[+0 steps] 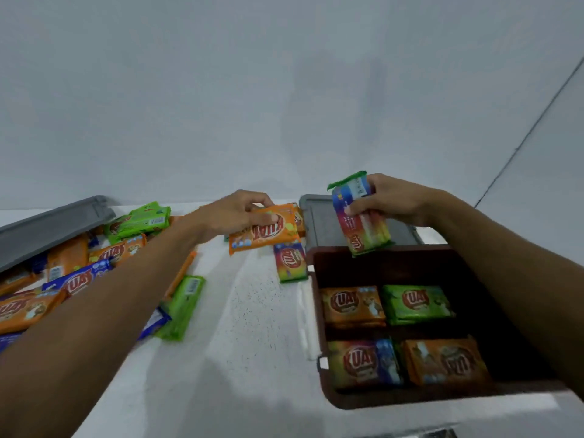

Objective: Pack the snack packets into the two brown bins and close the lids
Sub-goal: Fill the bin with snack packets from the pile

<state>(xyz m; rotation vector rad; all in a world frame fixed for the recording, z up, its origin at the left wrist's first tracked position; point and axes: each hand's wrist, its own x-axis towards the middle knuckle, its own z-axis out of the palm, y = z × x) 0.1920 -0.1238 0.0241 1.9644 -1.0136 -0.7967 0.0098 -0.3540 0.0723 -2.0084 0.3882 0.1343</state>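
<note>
Four packets [352, 306] lie in the brown bin [379, 401] at lower right, while the right hand [399, 199] grips a rainbow packet [363, 224] above its far rim and the left hand [234, 213] pinches an orange packet [267, 233] at centre.

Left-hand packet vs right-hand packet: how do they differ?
Colour: left hand holds an orange packet, right hand a multicolour packet. Pose: orange packet nearly flat, low by the table; multicolour packet upright over the brown bin. Both read Kuat.

Right hand [393, 200] holds rainbow packet [363, 221] above brown bin [319, 355].
</note>
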